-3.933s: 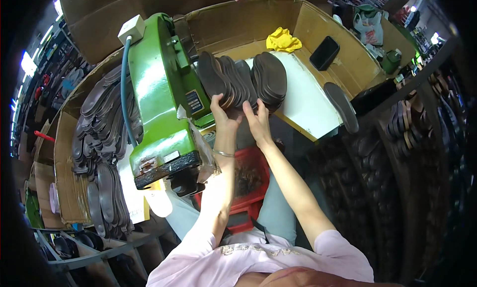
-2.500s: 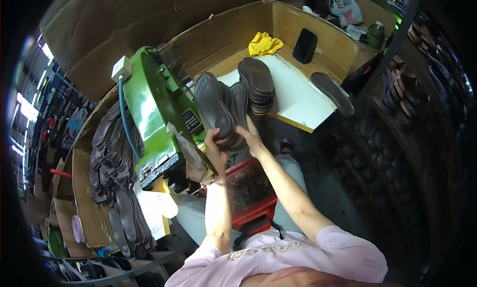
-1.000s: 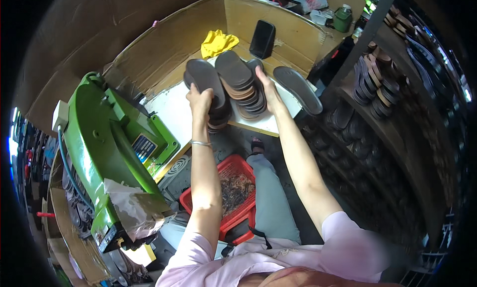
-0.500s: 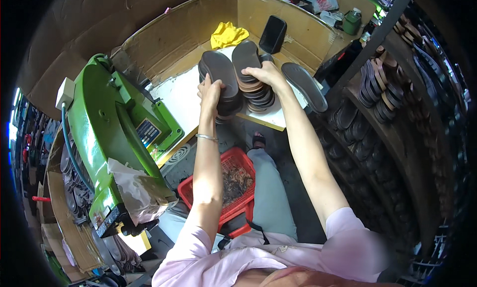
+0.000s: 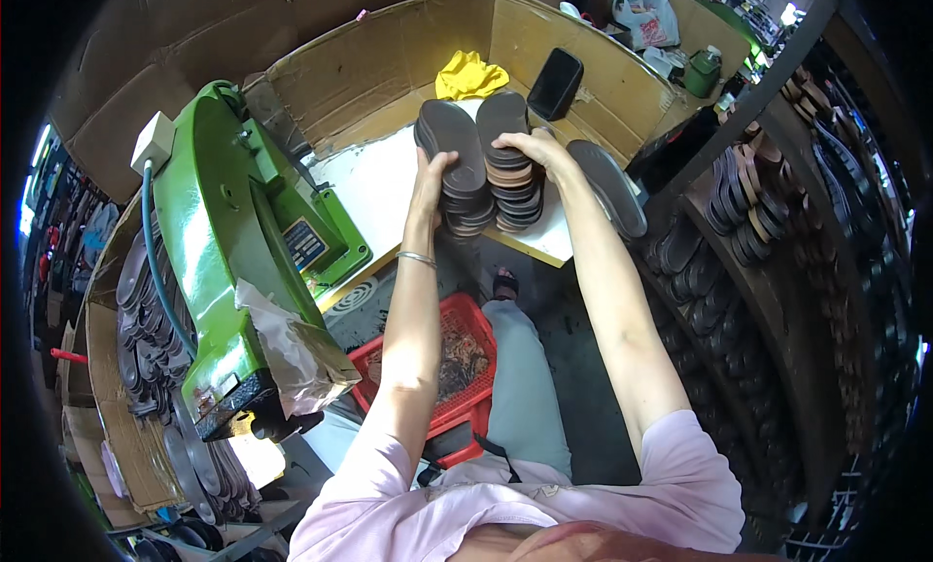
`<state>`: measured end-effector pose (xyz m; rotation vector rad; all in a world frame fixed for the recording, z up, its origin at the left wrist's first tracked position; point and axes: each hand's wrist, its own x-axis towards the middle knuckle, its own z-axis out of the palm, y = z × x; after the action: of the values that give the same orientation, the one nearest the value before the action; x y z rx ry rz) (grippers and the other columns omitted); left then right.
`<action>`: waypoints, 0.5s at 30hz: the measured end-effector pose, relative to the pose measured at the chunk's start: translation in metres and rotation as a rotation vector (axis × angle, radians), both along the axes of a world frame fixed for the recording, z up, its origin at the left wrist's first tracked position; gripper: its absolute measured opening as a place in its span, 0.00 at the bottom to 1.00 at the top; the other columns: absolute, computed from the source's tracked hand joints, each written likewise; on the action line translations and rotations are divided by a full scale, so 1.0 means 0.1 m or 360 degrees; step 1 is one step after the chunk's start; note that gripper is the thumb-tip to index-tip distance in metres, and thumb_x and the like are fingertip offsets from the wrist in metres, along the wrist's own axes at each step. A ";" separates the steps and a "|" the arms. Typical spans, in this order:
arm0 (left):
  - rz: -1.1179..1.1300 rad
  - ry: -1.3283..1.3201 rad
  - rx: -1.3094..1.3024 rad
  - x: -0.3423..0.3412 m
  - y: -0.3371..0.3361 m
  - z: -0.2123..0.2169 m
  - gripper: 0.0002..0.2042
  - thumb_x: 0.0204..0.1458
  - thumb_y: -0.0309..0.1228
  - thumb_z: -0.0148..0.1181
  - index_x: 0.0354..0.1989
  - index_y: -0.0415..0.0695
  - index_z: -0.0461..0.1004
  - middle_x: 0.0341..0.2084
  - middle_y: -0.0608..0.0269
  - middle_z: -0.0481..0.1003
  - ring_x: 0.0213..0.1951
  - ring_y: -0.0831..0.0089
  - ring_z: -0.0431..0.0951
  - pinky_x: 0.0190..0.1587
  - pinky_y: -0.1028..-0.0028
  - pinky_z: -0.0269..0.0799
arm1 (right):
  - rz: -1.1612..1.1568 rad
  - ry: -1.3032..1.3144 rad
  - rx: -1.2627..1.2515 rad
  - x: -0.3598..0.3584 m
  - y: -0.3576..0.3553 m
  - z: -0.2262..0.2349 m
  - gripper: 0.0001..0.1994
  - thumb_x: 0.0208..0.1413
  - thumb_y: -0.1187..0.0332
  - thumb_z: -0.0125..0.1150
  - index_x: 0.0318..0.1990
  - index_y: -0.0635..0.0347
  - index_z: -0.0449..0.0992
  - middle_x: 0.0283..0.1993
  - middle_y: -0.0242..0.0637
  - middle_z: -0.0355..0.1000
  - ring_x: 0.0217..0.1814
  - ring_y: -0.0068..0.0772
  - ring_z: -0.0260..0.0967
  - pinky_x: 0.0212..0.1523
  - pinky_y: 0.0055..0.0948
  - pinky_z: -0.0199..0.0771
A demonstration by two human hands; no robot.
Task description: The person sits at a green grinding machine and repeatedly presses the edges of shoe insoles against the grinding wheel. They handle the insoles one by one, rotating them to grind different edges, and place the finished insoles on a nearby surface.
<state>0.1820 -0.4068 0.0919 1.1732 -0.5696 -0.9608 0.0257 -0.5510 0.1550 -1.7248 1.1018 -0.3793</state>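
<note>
Soles [image 5: 449,129] stood in two built-up piles, side by side at the near edge of the white worktop [image 5: 369,188].
The left hand [image 5: 430,178], half closed, held the left pile [image 5: 465,185] by its outer side; the right hand [image 5: 544,154] lay partly open over the right pile [image 5: 515,178], its lower fingers hidden, so I cannot tell whether it gripped. Both piles looked nearly squared, a few edges uneven; one loose sole [image 5: 607,188] lay apart, and many more soles [image 5: 141,314] sat beside the green machine [image 5: 214,241].

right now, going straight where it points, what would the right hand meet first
Likely the left stack of dark brown soles, past the right dark and tan stack the right hand touches; depth is unclear.
</note>
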 end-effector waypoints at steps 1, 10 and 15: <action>-0.0004 -0.0004 -0.0004 -0.06 -0.03 0.00 0.54 0.40 0.48 0.61 0.69 0.37 0.31 0.66 0.44 0.47 0.64 0.50 0.55 0.62 0.59 0.54 | 0.0023 -0.0066 0.0083 -0.07 -0.05 -0.04 0.32 0.30 0.49 0.69 0.40 0.69 0.79 0.49 0.50 0.72 0.53 0.41 0.68 0.54 0.33 0.64; -0.0140 0.0309 -0.0126 -0.06 0.00 0.02 0.40 0.53 0.57 0.52 0.64 0.36 0.53 0.60 0.46 0.60 0.60 0.62 0.64 0.58 0.64 0.64 | -0.0240 -0.0302 0.0373 -0.57 0.18 0.22 0.44 0.33 0.49 0.69 0.59 0.64 0.64 0.63 0.53 0.57 0.66 0.47 0.52 0.64 0.51 0.47; -0.0087 0.0159 0.0006 -0.09 -0.23 -0.10 0.37 0.55 0.56 0.50 0.62 0.36 0.57 0.56 0.48 0.65 0.57 0.63 0.67 0.57 0.65 0.65 | -0.0612 -0.0715 0.0582 -0.50 -0.10 -0.53 0.55 0.33 0.56 0.71 0.67 0.61 0.41 0.64 0.56 0.51 0.65 0.50 0.53 0.58 0.53 0.59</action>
<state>0.1729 -0.4296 0.0818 1.1111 -0.5224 -1.0613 -0.0241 -0.5605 0.1023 -1.0371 1.0821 -0.7167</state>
